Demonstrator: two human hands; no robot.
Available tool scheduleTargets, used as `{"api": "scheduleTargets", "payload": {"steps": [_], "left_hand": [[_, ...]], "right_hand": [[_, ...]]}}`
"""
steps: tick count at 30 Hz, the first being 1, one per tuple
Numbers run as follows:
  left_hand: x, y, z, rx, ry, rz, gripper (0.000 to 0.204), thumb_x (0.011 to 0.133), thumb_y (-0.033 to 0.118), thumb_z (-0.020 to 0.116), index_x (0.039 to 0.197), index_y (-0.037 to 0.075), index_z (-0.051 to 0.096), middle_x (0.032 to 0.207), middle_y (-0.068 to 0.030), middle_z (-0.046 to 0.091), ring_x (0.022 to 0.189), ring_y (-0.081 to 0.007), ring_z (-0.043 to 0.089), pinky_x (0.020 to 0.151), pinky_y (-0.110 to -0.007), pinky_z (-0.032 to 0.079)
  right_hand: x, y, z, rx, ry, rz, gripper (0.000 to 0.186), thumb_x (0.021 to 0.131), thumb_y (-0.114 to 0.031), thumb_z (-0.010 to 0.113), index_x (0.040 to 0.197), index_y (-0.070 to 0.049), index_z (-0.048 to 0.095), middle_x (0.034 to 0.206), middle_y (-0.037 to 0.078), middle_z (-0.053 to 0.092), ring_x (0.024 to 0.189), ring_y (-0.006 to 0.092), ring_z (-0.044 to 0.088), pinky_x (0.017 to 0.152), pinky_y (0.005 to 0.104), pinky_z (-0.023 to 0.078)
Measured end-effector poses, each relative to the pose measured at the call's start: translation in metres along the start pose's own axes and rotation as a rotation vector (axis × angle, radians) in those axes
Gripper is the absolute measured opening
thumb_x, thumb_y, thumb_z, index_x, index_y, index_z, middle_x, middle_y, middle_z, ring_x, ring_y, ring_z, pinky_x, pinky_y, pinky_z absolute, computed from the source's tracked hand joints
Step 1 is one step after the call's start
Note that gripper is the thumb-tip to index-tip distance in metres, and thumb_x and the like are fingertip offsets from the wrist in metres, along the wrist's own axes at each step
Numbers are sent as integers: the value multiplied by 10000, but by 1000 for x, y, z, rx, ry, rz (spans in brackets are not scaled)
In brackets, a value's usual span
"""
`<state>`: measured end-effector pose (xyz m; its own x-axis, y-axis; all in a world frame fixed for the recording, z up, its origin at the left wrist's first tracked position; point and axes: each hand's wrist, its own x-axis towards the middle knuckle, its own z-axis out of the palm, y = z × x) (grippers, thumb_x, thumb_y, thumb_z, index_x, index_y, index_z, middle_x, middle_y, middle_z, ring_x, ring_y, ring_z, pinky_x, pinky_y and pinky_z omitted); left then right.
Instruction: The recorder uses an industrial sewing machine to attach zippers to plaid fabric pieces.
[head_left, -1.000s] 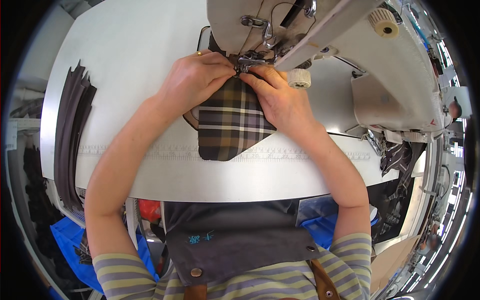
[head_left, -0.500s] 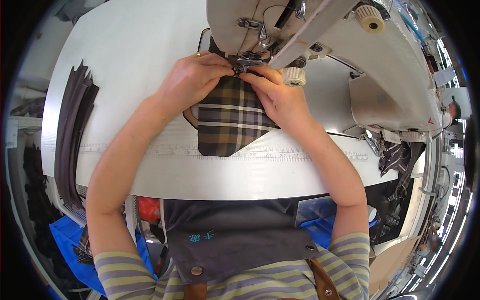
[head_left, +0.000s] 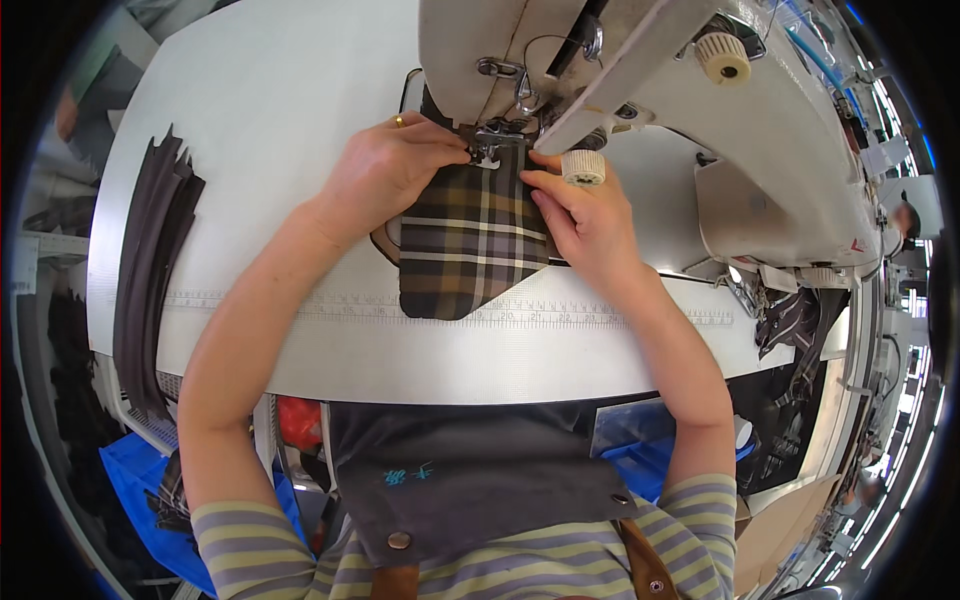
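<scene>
A plaid fabric piece [head_left: 470,240] in brown, black and white lies under the presser foot [head_left: 488,157] of a sewing machine [head_left: 640,70]. Its near end is rounded and reaches down over the printed ruler on the table. My left hand [head_left: 395,165], a ring on one finger, is closed in a pinch at the fabric's far left edge, just left of the foot. At the fabric's upper right edge my right hand [head_left: 590,212] has its thumb and fingertips drawn together on the cloth, a little apart from the foot. The fingers partly cover both edges.
Dark fabric strips [head_left: 155,270] are piled on the left of the white table [head_left: 270,110]. The machine's arm and a cream knob [head_left: 583,168] overhang my right hand. Dark cloth scraps [head_left: 790,325] hang at the right edge. Blue bins [head_left: 150,500] stand below the table.
My right hand has drawn back to the right from the presser foot, uncovering the foot and the fabric's upper part. My left hand stays at the left edge.
</scene>
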<state>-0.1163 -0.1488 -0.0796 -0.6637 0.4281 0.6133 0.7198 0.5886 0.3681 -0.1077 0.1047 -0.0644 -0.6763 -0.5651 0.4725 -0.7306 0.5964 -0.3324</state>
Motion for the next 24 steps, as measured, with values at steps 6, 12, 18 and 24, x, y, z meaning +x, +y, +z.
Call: {"api": "scheduleTargets", "payload": {"steps": [6, 12, 18, 24], "left_hand": [[6, 8, -16, 28, -34, 9, 221, 755, -11, 613, 918, 73, 736, 969, -55, 712, 895, -233, 661, 777, -321, 543], [37, -47, -47, -541, -64, -703, 345, 852, 192, 628, 1106, -37, 671, 1064, -142, 697, 1063, -244, 638, 946, -322, 465], [94, -138, 51, 116, -135, -766, 478, 827, 324, 659, 1197, 24, 625, 1094, -161, 681, 1079, -279, 613, 922, -347, 464], [108, -127, 82, 310, -351, -499, 401, 815, 315, 670, 1105, 38, 661, 1042, -181, 690, 980, -300, 642, 859, -373, 482]], "right_hand": [[-14, -8, -5, 42, -13, 53, 218, 830, -35, 658, 1044, -72, 681, 1153, 76, 648, 1046, 299, 568, 898, 366, 458], [-13, -2, -5, 107, -30, 83, 239, 833, -50, 670, 1071, -71, 672, 1156, 82, 648, 1007, 283, 573, 886, 362, 463], [-7, 4, -5, 99, -5, 78, 237, 826, -63, 686, 1062, -81, 681, 1124, 71, 661, 1013, 274, 575, 886, 352, 464], [-5, 6, -5, 34, -9, 28, 227, 827, -97, 693, 1054, -89, 693, 1054, 86, 664, 999, 290, 567, 868, 357, 462]]}}
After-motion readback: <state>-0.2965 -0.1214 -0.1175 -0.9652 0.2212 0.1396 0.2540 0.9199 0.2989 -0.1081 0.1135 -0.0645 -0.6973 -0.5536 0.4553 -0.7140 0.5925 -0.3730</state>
